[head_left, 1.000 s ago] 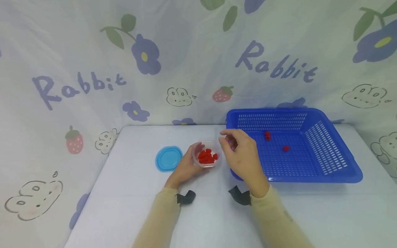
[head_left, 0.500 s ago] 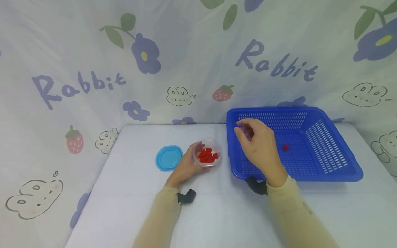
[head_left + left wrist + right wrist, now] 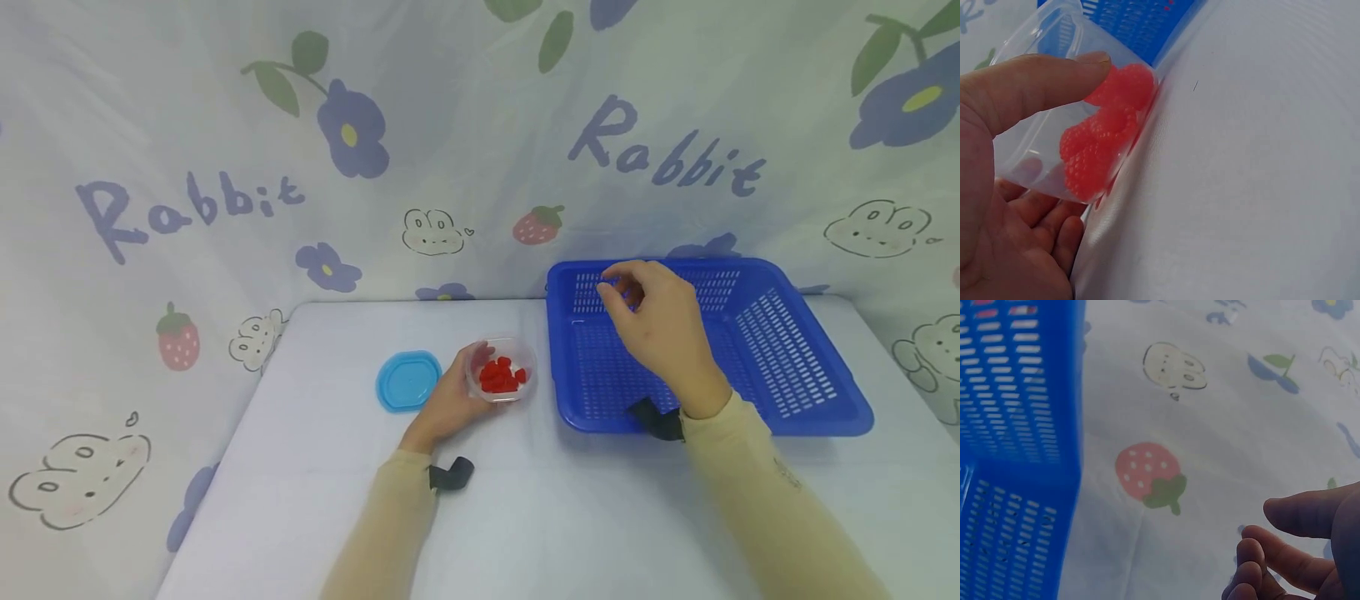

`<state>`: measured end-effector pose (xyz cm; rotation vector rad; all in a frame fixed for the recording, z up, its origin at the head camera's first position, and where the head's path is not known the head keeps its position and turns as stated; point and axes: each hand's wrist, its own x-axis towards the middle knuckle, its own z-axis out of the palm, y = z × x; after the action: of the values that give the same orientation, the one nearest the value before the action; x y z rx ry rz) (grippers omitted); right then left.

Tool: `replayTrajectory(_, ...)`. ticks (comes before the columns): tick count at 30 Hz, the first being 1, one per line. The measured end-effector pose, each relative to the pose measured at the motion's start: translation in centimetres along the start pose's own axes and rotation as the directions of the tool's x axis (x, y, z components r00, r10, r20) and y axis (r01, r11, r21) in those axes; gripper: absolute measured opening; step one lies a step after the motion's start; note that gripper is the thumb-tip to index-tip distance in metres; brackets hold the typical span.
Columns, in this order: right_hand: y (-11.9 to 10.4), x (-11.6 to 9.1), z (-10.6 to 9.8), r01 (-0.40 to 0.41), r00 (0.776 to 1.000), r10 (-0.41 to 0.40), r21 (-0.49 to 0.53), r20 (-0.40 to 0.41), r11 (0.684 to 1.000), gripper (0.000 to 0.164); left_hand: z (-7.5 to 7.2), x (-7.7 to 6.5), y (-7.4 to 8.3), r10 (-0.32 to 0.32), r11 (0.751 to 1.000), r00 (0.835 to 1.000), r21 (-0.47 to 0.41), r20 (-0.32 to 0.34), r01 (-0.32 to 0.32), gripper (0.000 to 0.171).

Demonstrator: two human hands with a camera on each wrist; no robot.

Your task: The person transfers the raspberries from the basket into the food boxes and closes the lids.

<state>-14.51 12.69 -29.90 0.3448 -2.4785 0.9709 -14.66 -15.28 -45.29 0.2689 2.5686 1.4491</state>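
My left hand (image 3: 453, 400) grips a small clear plastic cup (image 3: 525, 354), thumb on one side and fingers on the other. Several red raspberries (image 3: 1100, 147) lie heaped at the bottom of the cup, as the left wrist view shows up close. Over the left part of the blue basket (image 3: 828, 367) hovers my right hand (image 3: 663, 325). Its fingers are loosely bent, thumb and index apart, with nothing between them. In the head view that hand and its forearm cover part of the basket's floor. Small red spots show in the basket in the left wrist view.
A light blue lid (image 3: 408, 382) lies on the white table (image 3: 510, 517), left of the cup. The basket has raised, slotted walls and stands at the table's right. Behind the table hangs a printed curtain (image 3: 465, 150).
My right hand has moved right and away from me, from beside the cup to over the basket. Raspberries in the basket are now hidden behind it. The left hand and cup have stayed put.
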Motion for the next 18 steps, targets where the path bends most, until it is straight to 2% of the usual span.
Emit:
replayTrajectory(10, 2.6, 1.2, -0.6, -0.061, 0.997, 0.063, -0.040, 0.046, 0.997, 0.025, -0.2, -0.2, -0.2, -0.013, 1.000, 1.000, -0.019, 0.014, 0.013, 0.092)
replayTrajectory(18, 5.0, 2.2, -1.4, -0.061, 0.996, 0.068, -0.109, 0.063, 0.992, 0.028, 0.0, -0.1, -0.2, 0.005, 1.000, 1.000, -0.023, 0.010, -0.005, 0.090)
